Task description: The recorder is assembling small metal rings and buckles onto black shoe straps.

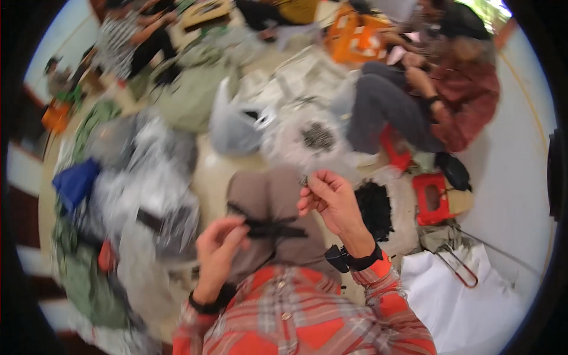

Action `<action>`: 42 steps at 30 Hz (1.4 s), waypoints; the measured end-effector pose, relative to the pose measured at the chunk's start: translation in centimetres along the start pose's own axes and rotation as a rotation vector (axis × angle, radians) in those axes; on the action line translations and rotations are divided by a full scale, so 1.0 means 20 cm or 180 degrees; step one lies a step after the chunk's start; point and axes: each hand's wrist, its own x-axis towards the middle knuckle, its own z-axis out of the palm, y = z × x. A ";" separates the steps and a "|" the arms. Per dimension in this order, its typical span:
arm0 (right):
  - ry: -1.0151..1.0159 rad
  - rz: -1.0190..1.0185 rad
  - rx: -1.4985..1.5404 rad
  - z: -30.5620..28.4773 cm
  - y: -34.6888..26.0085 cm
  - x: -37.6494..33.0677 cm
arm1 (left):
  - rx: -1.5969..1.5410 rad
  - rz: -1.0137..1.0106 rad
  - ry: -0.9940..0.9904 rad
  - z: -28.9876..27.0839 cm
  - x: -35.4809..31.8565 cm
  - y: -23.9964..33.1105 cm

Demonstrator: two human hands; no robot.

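My right hand [332, 204] is raised above my right thigh, thumb and fingertips pinching a small dark metal piece [304, 180]. Lower and to the left, my left hand [220, 248] is curled at my lap, its fingertips closed on the end of a black strip [238, 209]. Blur hides the exact grip. More black strips [284, 229] lie crosswise over my thighs. Just beyond my knees sits a clear plastic bag [281, 142] with a heap of small dark metal pieces [318, 136] on it.
A pile of black strips [374, 210] lies to my right, near a red plastic crate [431, 198]. Plastic-wrapped bundles [148, 183] crowd my left. A person in a dark red top [467, 97] sits at the far right; several others sit farther back. White sheeting [455, 296] lies at lower right.
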 end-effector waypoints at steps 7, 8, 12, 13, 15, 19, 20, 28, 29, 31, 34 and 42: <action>-0.0562 0.0822 -0.0468 0.30 0.33 -0.10 | -0.0438 0.0470 -0.0493 -0.11 -0.04 -0.07; -0.0661 0.0922 -0.0633 0.32 0.36 -0.11 | -0.0442 0.0485 -0.0539 -0.13 -0.06 -0.09; -0.0845 0.1211 -0.0767 0.36 0.42 -0.14 | -0.0616 0.0316 -0.0524 -0.22 -0.13 -0.15; -0.0845 0.1239 -0.0789 0.37 0.43 -0.15 | -0.0872 0.0178 -0.0497 -0.24 -0.14 -0.17; -0.0934 0.1208 -0.0928 0.39 0.44 -0.16 | -0.1150 0.0032 -0.0452 -0.26 -0.16 -0.20; -0.0921 0.1249 -0.1100 0.40 0.47 -0.15 | -0.1203 -0.0007 -0.0359 -0.26 -0.17 -0.23; -0.0939 0.1257 -0.1113 0.39 0.47 -0.15 | -0.1183 0.0023 -0.0409 -0.26 -0.17 -0.23; -0.0980 0.1459 -0.1137 0.30 0.62 -0.22 | -0.0484 -0.0211 -0.0362 -0.28 -0.28 -0.31; -0.0955 0.1463 -0.1129 0.30 0.62 -0.23 | -0.0284 -0.0181 -0.0367 -0.29 -0.29 -0.32; -0.1210 0.1743 -0.1618 0.29 0.60 -0.24 | 0.0453 0.0276 -0.0412 -0.30 -0.31 -0.31; -0.1317 0.1922 -0.1639 0.26 0.60 -0.24 | 0.1101 0.0603 -0.0565 -0.30 -0.32 -0.32; -0.1021 -0.1711 -0.5408 0.06 0.57 -0.03 | -0.1123 -0.0483 0.0228 -0.35 -0.27 -0.37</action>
